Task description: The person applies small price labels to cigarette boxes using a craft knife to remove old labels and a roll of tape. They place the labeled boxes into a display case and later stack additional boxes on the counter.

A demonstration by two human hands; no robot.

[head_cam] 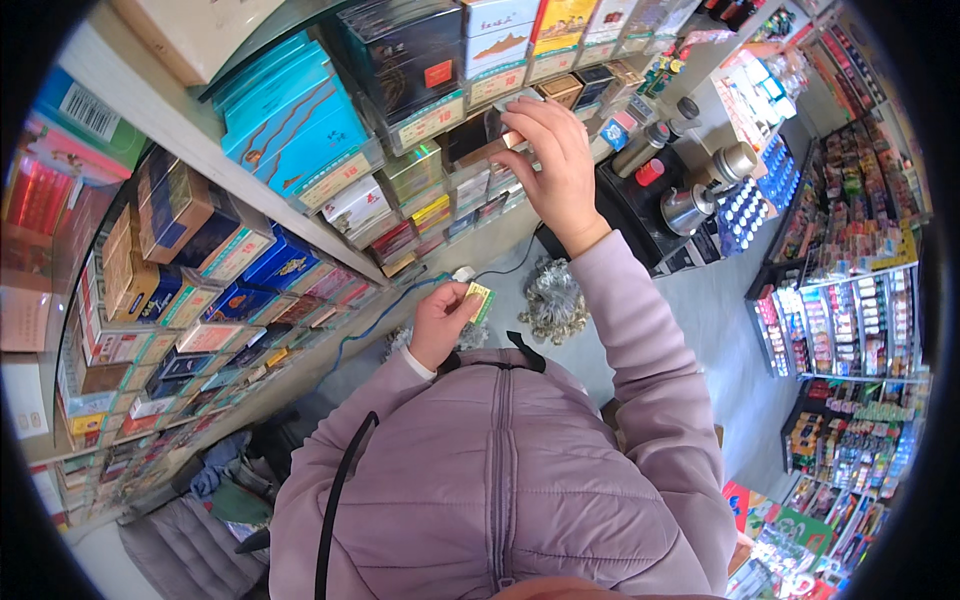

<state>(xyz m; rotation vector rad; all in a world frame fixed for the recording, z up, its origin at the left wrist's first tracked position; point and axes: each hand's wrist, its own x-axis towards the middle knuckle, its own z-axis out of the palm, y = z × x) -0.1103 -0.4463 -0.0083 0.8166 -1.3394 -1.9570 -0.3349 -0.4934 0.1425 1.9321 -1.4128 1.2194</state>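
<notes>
My right hand (553, 161) reaches up to a shelf of cigarette packs. Its thumb and fingers close around the end of a small dark pack (513, 139) with a copper-coloured edge; the fingers hide part of it. Lower down, in front of my jacket, my left hand (442, 321) pinches a small yellow-and-green card or packet (481, 303) between thumb and fingers. Left of the right hand, a gold-green box (415, 174) sits in a slot. Above it stand a large black box (409, 56) and a white box (498, 37), with price labels along the shelf edge.
Turquoise cartons (289, 120) fill a slot at upper left. A steel kettle (686, 210) and flasks stand on a black surface (626, 199) at right. Silver tinsel (556, 300) lies below my hands, near a blue cable (375, 322). Stocked racks (855, 322) line the far right.
</notes>
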